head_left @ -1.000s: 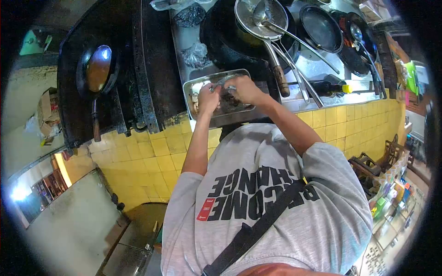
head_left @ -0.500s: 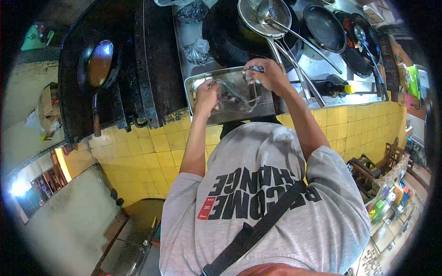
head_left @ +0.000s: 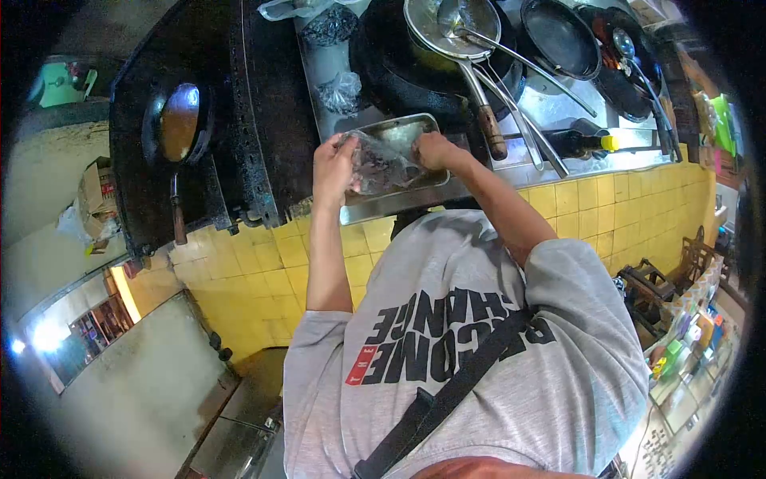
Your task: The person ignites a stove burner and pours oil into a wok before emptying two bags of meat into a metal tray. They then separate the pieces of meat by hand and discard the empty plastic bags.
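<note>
A clear plastic bag (head_left: 379, 169) with dark contents lies over a rectangular metal tray (head_left: 407, 125) at the counter's front edge. My left hand (head_left: 333, 169) is closed on the bag's left side, at the tray's left end. At the tray's right side is my right hand (head_left: 435, 151), its fingers curled at the right end of the bag. Whatever those fingers hold is hidden from view.
Behind the tray sits a large black wok (head_left: 383, 72), with a strainer (head_left: 452, 28) and ladle over it. Further right are a black pan (head_left: 561, 40) and a yellow-capped bottle (head_left: 570, 144). A small pan (head_left: 177, 132) stands at the left.
The tray has tilted, its right end turned away from me. My left hand has moved left with the bag. My right hand has moved lower and left, and the dark object in it no longer shows.
</note>
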Available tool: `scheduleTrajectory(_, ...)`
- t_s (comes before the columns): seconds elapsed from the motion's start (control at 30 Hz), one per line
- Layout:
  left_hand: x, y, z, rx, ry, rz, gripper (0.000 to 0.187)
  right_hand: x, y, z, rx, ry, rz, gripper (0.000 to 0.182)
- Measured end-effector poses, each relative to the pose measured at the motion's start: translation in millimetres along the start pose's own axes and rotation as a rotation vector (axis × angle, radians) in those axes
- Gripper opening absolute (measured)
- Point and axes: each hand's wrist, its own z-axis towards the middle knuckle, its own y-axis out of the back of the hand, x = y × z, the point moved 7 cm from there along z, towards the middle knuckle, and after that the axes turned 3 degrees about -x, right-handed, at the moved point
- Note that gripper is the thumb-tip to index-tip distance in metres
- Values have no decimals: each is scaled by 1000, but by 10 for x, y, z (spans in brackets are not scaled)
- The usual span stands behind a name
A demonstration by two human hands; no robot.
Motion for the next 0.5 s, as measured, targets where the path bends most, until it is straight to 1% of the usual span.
scheduleTrajectory(0.07,9,22,-10,-31,25,8,26,47,345,-196,-129,-87,34,26)
scheduleTrajectory(0.1,21,47,-11,-62,49,14,26,140,521,-324,-128,-86,38,26)
scheduleTrajectory(0.17,48,41,6,-41,48,11,26,359,1056,-650,-363,-36,271,23)
scheduleTrajectory(0.2,56,18,9,-16,44,5,27,463,1186,-760,-361,-36,274,23)
scheduleTrajectory(0.27,60,-29,-8,-14,49,-16,27,890,1353,-901,-302,296,596,22)
scheduleTrajectory(0.33,35,-92,2,1,46,-29,26,1121,1117,-796,-176,310,347,22)
scheduleTrajectory(0.37,22,-136,4,40,36,0,25,1092,750,-547,-124,343,214,23)
scheduleTrajectory(0.4,18,-170,0,76,28,29,25,1082,609,-394,-131,337,218,23)
scheduleTrajectory(0.43,20,-190,15,80,25,36,25,1051,498,-254,-112,278,257,20)
scheduleTrajectory(0.47,22,-195,48,52,3,88,24,1008,413,-144,-89,221,297,19)
scheduleTrajectory(0.5,29,-190,73,20,-16,140,23,986,346,-53,-87,223,303,19)
